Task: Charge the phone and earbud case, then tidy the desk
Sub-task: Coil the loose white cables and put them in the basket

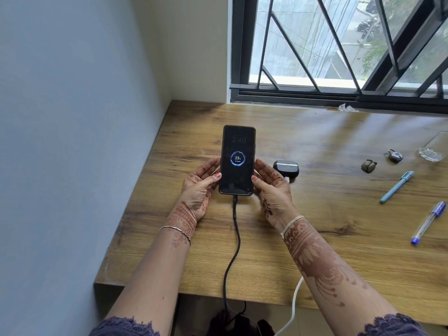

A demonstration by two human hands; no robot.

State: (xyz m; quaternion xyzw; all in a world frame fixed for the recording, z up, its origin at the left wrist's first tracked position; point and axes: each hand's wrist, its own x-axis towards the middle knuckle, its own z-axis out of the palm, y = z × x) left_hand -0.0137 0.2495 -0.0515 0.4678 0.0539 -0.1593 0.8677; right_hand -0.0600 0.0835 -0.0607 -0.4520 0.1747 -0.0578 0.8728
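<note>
Left hand (pixel 201 187) and right hand (pixel 271 190), head view: each grips one long edge of the phone (pixel 237 161), with the thumb tip on the front glass near a lower corner and the fingers curled behind. The phone is face up, low over the bench (pixel 315 238); cannot tell whether it touches the wood. Its screen is lit and the charge ring reads 23%. The black cable (pixel 234 238) is plugged into the bottom port, runs to the near edge and drops over it.

The earbud case (pixel 286 167) is dark and rounded, with its lid closed. It lies on the bench just beyond the right hand. The white cable (pixel 294 304) rises over the near edge under the right forearm. Its end is hidden, so it may reach the case, but this is not confirmed.

Well apart to the right are a light blue pen (pixel 397 186), a clear pen (pixel 428 221), a padlock (pixel 395 155) and a glass (pixel 434 149).

Handling, by judgement:
- **Phone:** rigid and fairly light, with a slick, breakable glass front. The edge grip suits it. Lay it flat without levering the plug.
- **Case:** small and light, with a smooth hard shell. Pinch it across the sides and steady it while seating a connector.

The phone step looks done; the case and the tidying remain.
</note>
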